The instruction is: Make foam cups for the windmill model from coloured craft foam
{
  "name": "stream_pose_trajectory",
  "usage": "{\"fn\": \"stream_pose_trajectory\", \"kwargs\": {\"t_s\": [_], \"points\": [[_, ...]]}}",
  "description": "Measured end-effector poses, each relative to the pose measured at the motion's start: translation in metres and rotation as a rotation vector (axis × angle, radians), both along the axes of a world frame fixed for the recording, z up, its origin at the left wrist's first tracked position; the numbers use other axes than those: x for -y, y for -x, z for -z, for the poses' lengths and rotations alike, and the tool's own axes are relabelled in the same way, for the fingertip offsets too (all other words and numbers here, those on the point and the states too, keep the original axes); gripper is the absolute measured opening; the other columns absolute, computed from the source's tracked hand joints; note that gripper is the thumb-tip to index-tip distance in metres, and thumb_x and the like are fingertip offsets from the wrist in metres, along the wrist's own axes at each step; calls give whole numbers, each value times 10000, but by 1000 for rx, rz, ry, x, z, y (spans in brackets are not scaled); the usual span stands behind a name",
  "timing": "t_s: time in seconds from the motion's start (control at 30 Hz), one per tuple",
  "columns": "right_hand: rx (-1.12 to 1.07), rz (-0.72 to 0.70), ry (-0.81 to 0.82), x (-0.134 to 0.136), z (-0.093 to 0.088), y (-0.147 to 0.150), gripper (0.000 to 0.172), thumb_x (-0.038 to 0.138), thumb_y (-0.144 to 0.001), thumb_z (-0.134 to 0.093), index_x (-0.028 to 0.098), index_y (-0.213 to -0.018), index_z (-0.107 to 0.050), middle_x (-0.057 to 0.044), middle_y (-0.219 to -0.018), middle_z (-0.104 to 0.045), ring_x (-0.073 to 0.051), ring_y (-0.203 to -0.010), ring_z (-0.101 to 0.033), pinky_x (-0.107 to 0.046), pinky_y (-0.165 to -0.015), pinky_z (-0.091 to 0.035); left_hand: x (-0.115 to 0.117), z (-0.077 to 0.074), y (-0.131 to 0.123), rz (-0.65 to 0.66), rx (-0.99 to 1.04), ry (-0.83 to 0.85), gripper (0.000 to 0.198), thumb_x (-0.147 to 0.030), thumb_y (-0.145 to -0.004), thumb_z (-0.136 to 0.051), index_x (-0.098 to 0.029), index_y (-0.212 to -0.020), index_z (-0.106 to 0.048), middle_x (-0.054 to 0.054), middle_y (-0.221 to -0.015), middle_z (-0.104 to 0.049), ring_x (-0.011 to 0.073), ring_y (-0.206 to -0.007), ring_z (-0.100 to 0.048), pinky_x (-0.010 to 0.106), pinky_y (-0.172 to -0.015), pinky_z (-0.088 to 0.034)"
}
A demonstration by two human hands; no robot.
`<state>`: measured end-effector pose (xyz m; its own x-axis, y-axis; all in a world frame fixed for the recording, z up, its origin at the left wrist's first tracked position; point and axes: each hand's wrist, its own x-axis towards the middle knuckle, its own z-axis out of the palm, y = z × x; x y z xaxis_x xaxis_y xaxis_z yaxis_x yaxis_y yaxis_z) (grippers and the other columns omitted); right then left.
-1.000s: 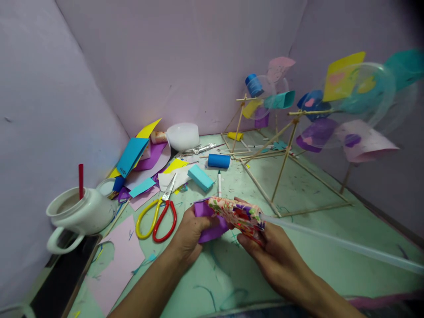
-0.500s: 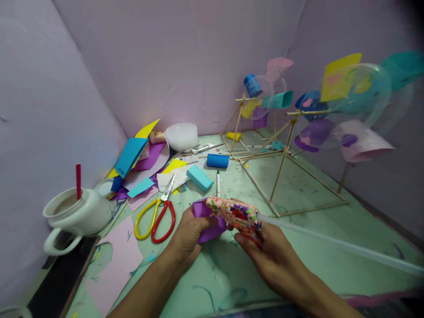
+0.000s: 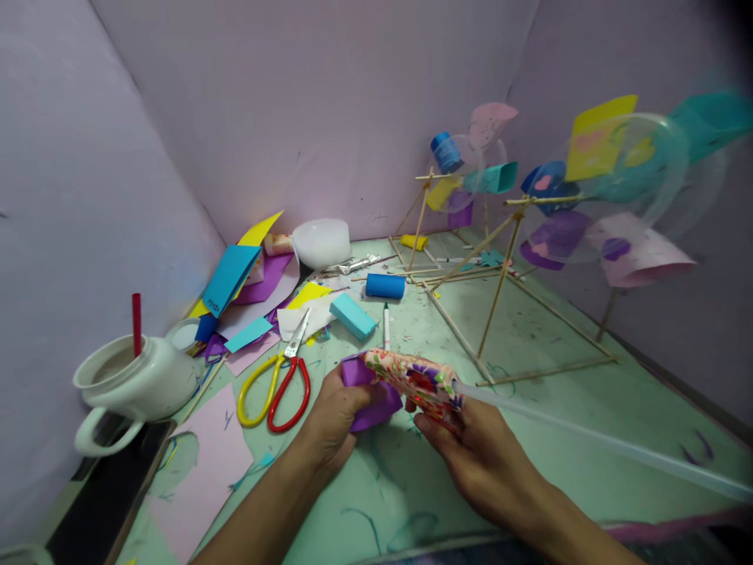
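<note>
My left hand (image 3: pixel 329 420) is closed round a folded purple paper piece (image 3: pixel 368 392), holding it just above the green table (image 3: pixel 529 345). My right hand (image 3: pixel 471 447) grips a glue gun (image 3: pixel 417 378) wrapped in flowered paper, with its tip against the purple piece. A long clear glue stick (image 3: pixel 588 439) runs out of the gun's back toward the right edge. The fingers of both hands are curled tight.
Yellow and red scissors (image 3: pixel 276 384) lie left of my hands. A white jug (image 3: pixel 132 384) with a red stick stands at far left. Paper scraps (image 3: pixel 247 290), a blue roll (image 3: pixel 385 286), a teal block (image 3: pixel 353 315) and a marker (image 3: pixel 387 326) lie behind. Stick-and-paper pinwheels (image 3: pixel 500 227) stand at right.
Both hands with the purple piece and the glue gun have shifted slightly left. Their grips are unchanged.
</note>
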<state>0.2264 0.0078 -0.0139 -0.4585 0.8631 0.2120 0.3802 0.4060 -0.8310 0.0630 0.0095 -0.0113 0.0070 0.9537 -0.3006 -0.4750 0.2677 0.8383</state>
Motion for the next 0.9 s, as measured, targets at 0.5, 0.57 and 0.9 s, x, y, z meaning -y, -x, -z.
{"fn": "stream_pose_trajectory", "kwargs": {"t_s": [0.5,0.57,0.9], "points": [[63,68,-59,-6,-6,-7,231,245,-854,-450,207,-987,-635,-63,-872,-685,-246,-831,-656,-347,-762,-531,0,2,3,-61,-9,92,431,-48,-480,-659,-110,-906,-637,51,-740,-714,186,-662,-647,296,-639,-512],[71,75,-55,-7,-7,-8,221,256,-858,-444,217,-963,-634,-53,-844,-680,-234,-784,-655,-323,-716,-535,0,2,3,-60,-3,101,423,-60,-486,-676,-112,-904,-633,48,-737,-709,185,-658,-645,298,-640,-513],[13,120,-18,-7,-6,-13,192,223,-832,-469,200,-917,-639,-40,-786,-666,-208,-721,-641,-289,-668,-515,1,0,4,-64,-39,124,461,-79,-495,-709,-124,-948,-633,33,-699,-700,170,-615,-626,280,-610,-511]]}}
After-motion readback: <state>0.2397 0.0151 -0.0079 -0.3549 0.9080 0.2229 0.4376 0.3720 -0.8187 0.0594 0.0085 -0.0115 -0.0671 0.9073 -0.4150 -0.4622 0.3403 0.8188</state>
